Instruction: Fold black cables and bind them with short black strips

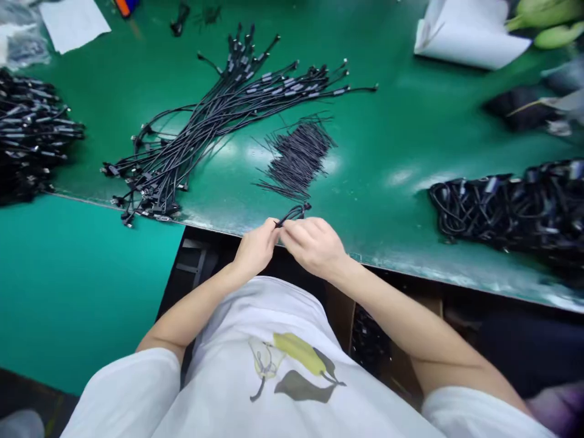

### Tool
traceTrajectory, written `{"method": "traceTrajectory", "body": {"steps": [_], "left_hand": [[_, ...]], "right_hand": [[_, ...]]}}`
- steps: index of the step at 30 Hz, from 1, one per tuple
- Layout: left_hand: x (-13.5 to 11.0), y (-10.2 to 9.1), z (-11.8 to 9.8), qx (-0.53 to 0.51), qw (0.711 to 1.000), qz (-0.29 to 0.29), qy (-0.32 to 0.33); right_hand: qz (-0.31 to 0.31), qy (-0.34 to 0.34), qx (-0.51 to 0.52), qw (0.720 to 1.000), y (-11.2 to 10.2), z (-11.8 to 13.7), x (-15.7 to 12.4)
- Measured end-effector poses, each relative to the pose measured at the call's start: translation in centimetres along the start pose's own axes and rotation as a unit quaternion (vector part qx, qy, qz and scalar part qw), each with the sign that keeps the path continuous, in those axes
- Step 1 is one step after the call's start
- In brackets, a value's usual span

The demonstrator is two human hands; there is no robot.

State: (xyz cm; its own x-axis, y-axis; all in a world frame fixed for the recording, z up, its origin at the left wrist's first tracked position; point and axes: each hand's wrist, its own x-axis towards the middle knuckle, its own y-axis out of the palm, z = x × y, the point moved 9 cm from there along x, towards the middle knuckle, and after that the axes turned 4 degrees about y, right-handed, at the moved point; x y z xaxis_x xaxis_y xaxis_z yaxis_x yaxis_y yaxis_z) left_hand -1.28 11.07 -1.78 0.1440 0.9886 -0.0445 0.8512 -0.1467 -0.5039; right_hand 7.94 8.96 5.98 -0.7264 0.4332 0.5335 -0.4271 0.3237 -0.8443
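Note:
A coiled black cable (pixel 294 213) is pinched between my two hands at the front edge of the green table (pixel 387 121). My left hand (pixel 258 246) closes on it from the left, fingertips pressed together. From the right, my right hand (pixel 314 243) is curled round the near part of the coil, so that part is hidden. One end of the cable sticks out above my fingers. Just beyond lies a pile of thin black twist ties (pixel 301 155). Farther left, a spread bundle of straight black cables (pixel 196 134) with metal plugs lies across the table.
Bundled coiled cables (pixel 506 207) lie along the right side. A heap of cables (pixel 34 137) fills the far left. White paper (pixel 469 36) and green fruit-like objects (pixel 547 21) are at the back right. Below the table, a cardboard box (pixel 399 365) holds dark items.

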Motion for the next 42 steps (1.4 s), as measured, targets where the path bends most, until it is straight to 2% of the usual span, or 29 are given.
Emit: {"method": "traceTrajectory", "body": {"steps": [2, 4, 7, 12, 16, 19, 21, 23, 26, 29, 31, 33, 35, 37, 38, 39, 40, 42], "left_hand": [[-0.1, 0.4, -0.4, 0.073, 0.997, 0.032, 0.008], [-0.2, 0.6, -0.6, 0.094, 0.994, 0.058, 0.01], [0.0, 1.4, 0.1, 0.031, 0.992, 0.12, -0.012], [0.4, 3.7, 0.9, -0.084, 0.971, 0.218, -0.057], [-0.2, 5.5, 1.0, -0.101, 0.95, 0.279, -0.1], [-0.3, 6.0, 0.9, -0.079, 0.947, 0.287, -0.118], [-0.2, 5.9, 0.6, -0.073, 0.955, 0.26, -0.123], [0.0, 5.8, 0.3, -0.101, 0.959, 0.225, -0.14], [0.1, 6.0, 0.5, -0.209, 0.94, 0.182, -0.201], [0.7, 5.8, 0.5, -0.345, 0.9, 0.111, -0.243], [1.5, 4.9, 0.5, -0.391, 0.89, 0.051, -0.229], [2.2, 3.4, 0.2, -0.385, 0.906, 0.001, -0.177], [2.8, 1.5, -0.4, -0.325, 0.941, -0.036, -0.084], [2.9, 0.1, -1.4, -0.208, 0.977, -0.041, 0.027], [2.8, 0.1, -2.0, -0.142, 0.987, -0.017, 0.075], [2.7, 0.6, -2.3, -0.088, 0.99, 0.02, 0.105], [2.6, 1.3, -2.3, -0.055, 0.99, 0.057, 0.116], [2.8, 2.1, -1.8, -0.069, 0.99, 0.1, 0.077]], "right_hand": [[0.03, -0.069, -0.007, 0.997, 0.2, 0.9, 0.0], [0.086, -0.103, -0.006, 0.991, 0.9, 1.0, 0.0], [0.169, -0.134, 0.007, 0.976, 1.8, 0.9, -0.3], [0.215, -0.201, 0.008, 0.956, 1.5, 1.4, -1.4], [0.254, -0.226, -0.01, 0.941, 1.0, 2.2, -2.4], [0.278, -0.208, -0.037, 0.937, 1.1, 2.2, -2.5], [0.315, -0.175, -0.03, 0.932, 2.0, 1.7, -2.5], [0.356, -0.126, 0.018, 0.926, 3.2, 0.9, -2.4], [0.382, -0.041, 0.08, 0.92, 4.7, -0.8, -2.2], [0.331, 0.126, 0.136, 0.925, 4.7, -3.8, -1.6], [0.252, 0.268, 0.235, 0.9, 4.1, -5.8, -1.8], [0.166, 0.374, 0.362, 0.838, 3.9, -7.1, -2.7], [0.112, 0.447, 0.491, 0.739, 4.6, -7.8, -4.0], [0.096, 0.493, 0.58, 0.642, 5.5, -8.2, -5.0], [0.09, 0.507, 0.594, 0.618, 5.5, -8.6, -5.4], [0.082, 0.511, 0.587, 0.622, 5.1, -9.0, -5.4], [0.075, 0.501, 0.565, 0.651, 4.3, -9.4, -5.1], [0.082, 0.427, 0.491, 0.755, 2.3, -8.9, -3.7]]}}
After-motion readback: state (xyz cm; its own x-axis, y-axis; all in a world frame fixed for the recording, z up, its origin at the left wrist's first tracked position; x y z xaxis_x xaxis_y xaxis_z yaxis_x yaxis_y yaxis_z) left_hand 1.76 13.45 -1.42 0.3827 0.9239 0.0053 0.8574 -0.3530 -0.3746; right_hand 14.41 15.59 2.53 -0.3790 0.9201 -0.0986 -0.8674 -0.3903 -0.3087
